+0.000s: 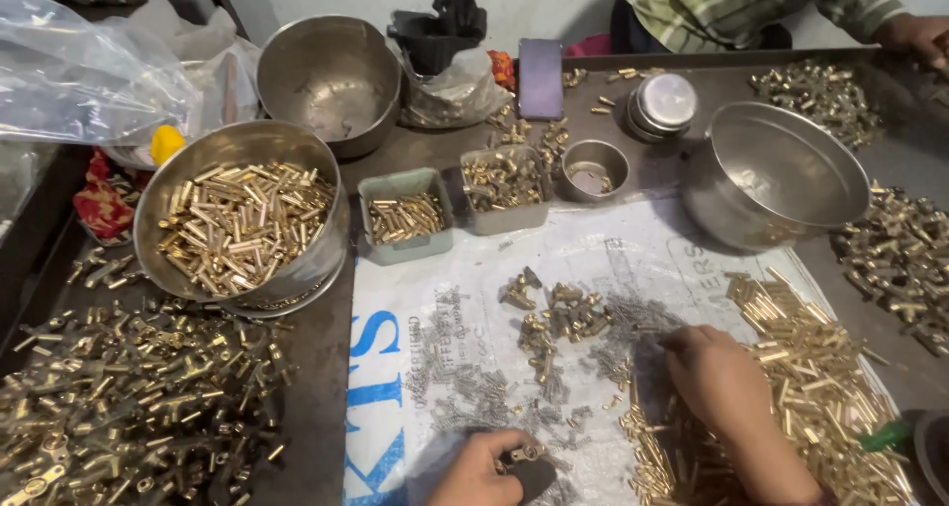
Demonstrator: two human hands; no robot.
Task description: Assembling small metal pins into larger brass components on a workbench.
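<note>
Head view shows a white printed sack strewn with brass tubes at right. Right hand reaches, fingers narrowed, into small grey springs. Left hand, near, pinches a brass fitting.

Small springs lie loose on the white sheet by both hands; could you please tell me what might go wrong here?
1. The right hand might sweep small springs into the brass tubes.
2. The brass piece in the left hand could slip among them.
3. The tilted steel bowl might tip.
</note>
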